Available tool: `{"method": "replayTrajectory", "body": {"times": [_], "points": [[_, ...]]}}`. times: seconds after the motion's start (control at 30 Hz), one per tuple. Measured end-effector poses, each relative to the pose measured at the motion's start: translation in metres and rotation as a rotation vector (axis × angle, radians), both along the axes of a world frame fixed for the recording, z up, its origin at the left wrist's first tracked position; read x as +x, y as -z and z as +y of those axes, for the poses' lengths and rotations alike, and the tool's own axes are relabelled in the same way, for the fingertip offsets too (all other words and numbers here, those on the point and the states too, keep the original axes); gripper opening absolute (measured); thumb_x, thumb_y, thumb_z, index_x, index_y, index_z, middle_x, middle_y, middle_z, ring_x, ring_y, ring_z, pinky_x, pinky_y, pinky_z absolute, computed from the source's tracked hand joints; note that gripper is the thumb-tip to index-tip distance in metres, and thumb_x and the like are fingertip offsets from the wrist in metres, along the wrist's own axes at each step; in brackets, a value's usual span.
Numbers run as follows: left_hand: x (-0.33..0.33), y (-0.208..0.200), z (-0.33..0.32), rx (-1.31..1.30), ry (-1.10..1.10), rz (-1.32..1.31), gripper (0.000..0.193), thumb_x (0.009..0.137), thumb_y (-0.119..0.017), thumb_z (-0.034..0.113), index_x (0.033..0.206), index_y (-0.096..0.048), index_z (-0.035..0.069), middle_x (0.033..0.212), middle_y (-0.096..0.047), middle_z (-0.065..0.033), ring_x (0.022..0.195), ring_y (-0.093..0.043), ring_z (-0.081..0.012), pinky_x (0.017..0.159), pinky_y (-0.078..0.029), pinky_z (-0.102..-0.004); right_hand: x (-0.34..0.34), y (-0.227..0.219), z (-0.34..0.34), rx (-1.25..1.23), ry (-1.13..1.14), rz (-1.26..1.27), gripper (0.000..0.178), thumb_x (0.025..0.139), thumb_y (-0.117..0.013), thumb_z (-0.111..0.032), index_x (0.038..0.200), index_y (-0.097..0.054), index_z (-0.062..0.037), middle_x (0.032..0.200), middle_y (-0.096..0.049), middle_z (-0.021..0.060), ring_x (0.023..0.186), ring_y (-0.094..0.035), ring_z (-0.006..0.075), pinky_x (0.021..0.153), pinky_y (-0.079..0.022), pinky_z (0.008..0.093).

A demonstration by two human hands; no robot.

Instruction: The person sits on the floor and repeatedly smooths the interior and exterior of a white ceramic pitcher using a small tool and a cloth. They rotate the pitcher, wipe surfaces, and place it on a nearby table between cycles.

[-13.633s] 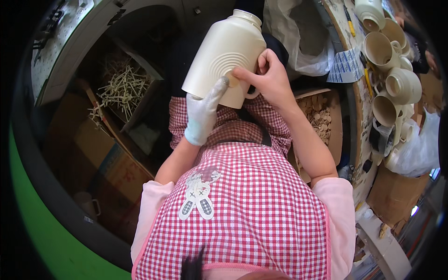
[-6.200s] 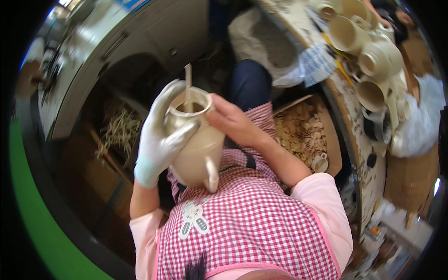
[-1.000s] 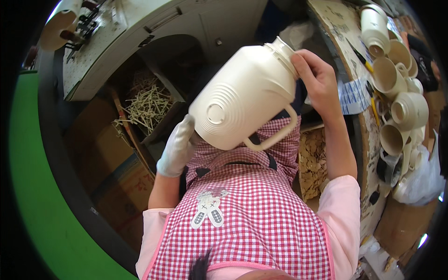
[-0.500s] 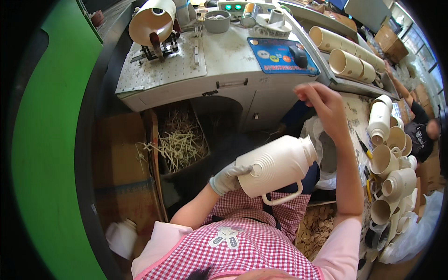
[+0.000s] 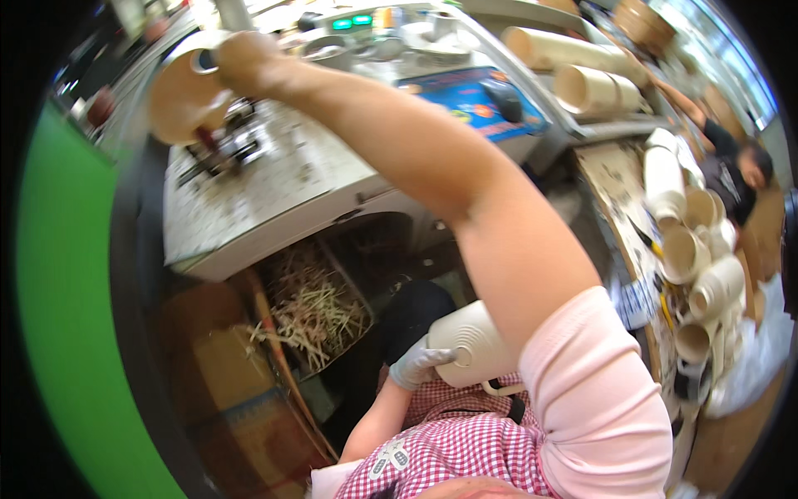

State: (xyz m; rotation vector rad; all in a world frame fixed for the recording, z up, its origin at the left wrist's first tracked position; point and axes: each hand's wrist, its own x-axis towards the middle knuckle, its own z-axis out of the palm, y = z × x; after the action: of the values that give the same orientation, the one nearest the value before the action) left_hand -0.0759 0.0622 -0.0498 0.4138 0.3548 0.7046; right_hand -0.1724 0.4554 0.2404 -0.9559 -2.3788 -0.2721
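My left hand [image 5: 420, 366], in a pale glove, grips a cream plastic jug shell [image 5: 470, 345] low over my lap. The shell lies on its side with ringed ridges towards me; my right arm and sleeve hide its neck end, and part of its handle shows below. My bare right hand [image 5: 249, 65] is stretched far to the upper left, at the upper side of another cream shell [image 5: 170, 104]. That shell sits on a dark metal fixture [image 5: 229, 150] on the worktop. Motion smears the right fingers, so their grip on it is unclear.
A box of thin cream plastic scraps [image 5: 312, 320] stands under the worktop. The blue mouse pad [image 5: 453, 96] and mouse [image 5: 501, 100] lie at the back. More cream shells [image 5: 702, 283] and yellow-handled pliers [image 5: 657, 248] line the right bench. Another person [image 5: 731, 175] is beyond it.
My right hand has swung from the right across to the shell on the fixture at the upper left. The left hand still holds its shell. The view has shifted and blurred.
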Motion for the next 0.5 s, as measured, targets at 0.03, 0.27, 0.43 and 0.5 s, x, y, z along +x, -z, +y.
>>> {"method": "replayTrajectory", "body": {"times": [0.03, 0.27, 0.43, 0.5], "points": [[0.000, -0.001, 0.001, 0.004, -0.029, -0.024, 0.079, 0.083, -0.081, 0.021, 0.150, -0.046, -0.002, 0.138, -0.063, -0.0124, 0.126, -0.061, -0.0227, 0.108, -0.047, -0.0378, 0.009, 0.003, 0.006, -0.074, 0.010, 0.252, 0.021, 0.082, -0.069, -0.017, 0.090, -0.076, 0.0013, 0.100, -0.073, 0.0279, 0.091, -0.075, 0.0349, 0.078, -0.059, 0.0462], [0.001, -0.001, 0.006, -0.078, 0.026, 0.002, 0.086, 0.078, -0.084, 0.021, 0.150, -0.045, -0.005, 0.139, -0.062, -0.0153, 0.127, -0.061, -0.0250, 0.110, -0.046, -0.0387, 0.273, 0.020, 0.050, -0.107, 0.346, 0.724, 0.026, 0.091, -0.065, -0.024, 0.095, -0.073, 0.0004, 0.088, -0.073, 0.0174, 0.077, -0.071, 0.0317, 0.066, -0.055, 0.0416], [0.006, 0.005, 0.013, -0.167, 0.085, 0.024, 0.092, 0.075, -0.087, 0.024, 0.150, -0.044, -0.007, 0.141, -0.061, -0.0168, 0.127, -0.061, -0.0258, 0.110, -0.047, -0.0388, 0.471, 0.039, 0.096, -0.497, 0.603, 1.210, 0.023, 0.092, -0.058, -0.017, 0.089, -0.071, 0.0017, 0.079, -0.071, 0.0180, 0.065, -0.068, 0.0296, 0.054, -0.050, 0.0415], [0.011, 0.005, 0.017, -0.182, 0.103, 0.052, 0.093, 0.075, -0.087, 0.024, 0.151, -0.043, -0.006, 0.141, -0.061, -0.0172, 0.128, -0.060, -0.0262, 0.110, -0.047, -0.0391, 0.509, 0.047, 0.118, -0.570, 0.640, 1.282, 0.024, 0.092, -0.056, -0.015, 0.086, -0.071, 0.0022, 0.075, -0.070, 0.0182, 0.059, -0.066, 0.0288, 0.049, -0.048, 0.0415]]}}
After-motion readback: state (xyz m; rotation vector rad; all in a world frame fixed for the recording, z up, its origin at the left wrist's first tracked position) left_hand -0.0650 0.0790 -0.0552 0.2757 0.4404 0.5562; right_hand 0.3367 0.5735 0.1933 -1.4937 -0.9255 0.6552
